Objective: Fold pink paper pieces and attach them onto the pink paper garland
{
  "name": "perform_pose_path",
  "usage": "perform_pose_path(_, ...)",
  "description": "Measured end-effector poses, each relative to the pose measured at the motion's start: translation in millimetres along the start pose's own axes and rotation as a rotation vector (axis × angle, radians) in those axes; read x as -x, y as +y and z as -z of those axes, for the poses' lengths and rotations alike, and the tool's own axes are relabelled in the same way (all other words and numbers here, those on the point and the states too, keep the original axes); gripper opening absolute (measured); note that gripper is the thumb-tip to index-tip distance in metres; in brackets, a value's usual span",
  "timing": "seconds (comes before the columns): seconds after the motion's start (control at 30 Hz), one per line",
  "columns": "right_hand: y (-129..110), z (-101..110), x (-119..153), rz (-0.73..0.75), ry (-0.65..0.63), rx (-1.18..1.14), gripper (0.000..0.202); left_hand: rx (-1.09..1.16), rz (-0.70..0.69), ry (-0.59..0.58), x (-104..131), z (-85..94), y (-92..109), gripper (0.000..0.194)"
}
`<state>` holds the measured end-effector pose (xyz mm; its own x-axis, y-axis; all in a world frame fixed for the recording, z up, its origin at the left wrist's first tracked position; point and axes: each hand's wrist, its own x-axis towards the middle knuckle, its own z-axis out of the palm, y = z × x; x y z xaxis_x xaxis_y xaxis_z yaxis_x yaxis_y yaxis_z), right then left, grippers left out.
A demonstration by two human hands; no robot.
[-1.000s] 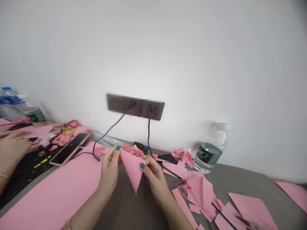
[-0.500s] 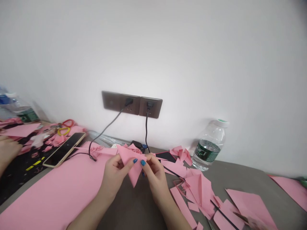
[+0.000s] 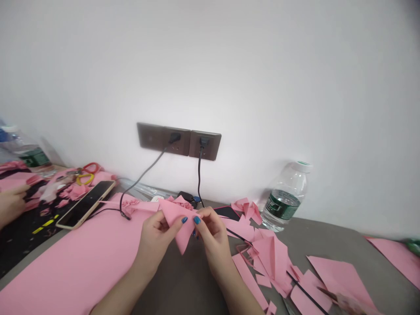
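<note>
Between my two hands is a folded pink paper (image 3: 179,225) with a point facing down, held above the grey tabletop (image 3: 183,284). My left hand (image 3: 155,234) pinches its left side, thumb lying on the front face. At the right corner, my right hand (image 3: 211,229) pinches the paper between thumb and fingers. Both thumbnails are blue. Under and beside my left forearm lies a large pink sheet (image 3: 82,258). Cut and folded pink pieces (image 3: 271,258) are spread to the right of my right hand.
A water bottle (image 3: 284,197) stands at the right by the wall. A phone (image 3: 87,203), scissors (image 3: 85,175) and another bottle (image 3: 34,157) are at the left, near another person's hand (image 3: 13,203). Black cables (image 3: 199,175) run from wall sockets (image 3: 206,145).
My right thumb has shifted slightly on the paper's right corner. The other person's hand at the left has moved and now shows extended fingers near pink paper. The view has shifted slightly.
</note>
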<state>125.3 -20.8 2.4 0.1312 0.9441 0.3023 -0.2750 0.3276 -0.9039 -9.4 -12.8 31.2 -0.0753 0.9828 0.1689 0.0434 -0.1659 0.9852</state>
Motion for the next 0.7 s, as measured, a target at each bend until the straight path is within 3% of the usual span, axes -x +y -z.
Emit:
perform_pose_path(0.4, -1.9, 0.1, 1.4, -0.031, -0.031, -0.022, 0.022, 0.023, 0.043, -0.014, 1.0, -0.3, -0.7, 0.017)
perform_pose_path(0.7, -4.3, -1.0, -0.5, -0.013, -0.008, -0.021, 0.026, 0.064, 0.045, -0.094, -2.4, -0.7, -6.4, 0.032)
